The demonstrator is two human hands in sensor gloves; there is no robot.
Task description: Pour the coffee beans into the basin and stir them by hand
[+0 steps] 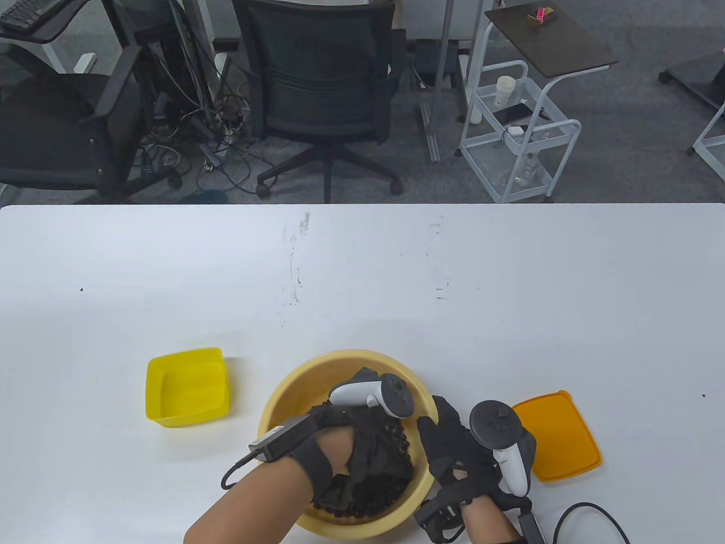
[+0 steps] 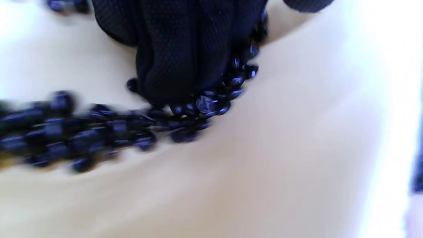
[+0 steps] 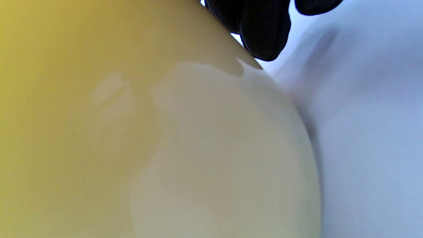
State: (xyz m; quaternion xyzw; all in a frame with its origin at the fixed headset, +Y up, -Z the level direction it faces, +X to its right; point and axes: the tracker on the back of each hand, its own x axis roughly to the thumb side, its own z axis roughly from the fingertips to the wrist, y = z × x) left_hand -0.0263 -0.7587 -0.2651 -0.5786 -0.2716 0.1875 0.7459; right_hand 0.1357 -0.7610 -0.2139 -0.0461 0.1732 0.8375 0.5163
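The pale yellow basin (image 1: 317,371) stands near the table's front edge, with dark coffee beans (image 1: 376,493) in its bottom. My left hand (image 1: 354,436) reaches down inside it. In the left wrist view its gloved fingers (image 2: 178,66) are held together with their tips pushed into the beans (image 2: 99,132), which smear across the basin's inner wall (image 2: 281,158). My right hand (image 1: 439,430) lies against the basin's right side. Its fingertips (image 3: 261,33) touch the outer wall (image 3: 132,132), and the thumb stays off it.
An empty yellow square container (image 1: 190,385) sits left of the basin. An orange lid (image 1: 558,436) lies flat to the right of my right hand. The white table (image 1: 362,272) stretches beyond. Office chairs and a white cart stand behind its far edge.
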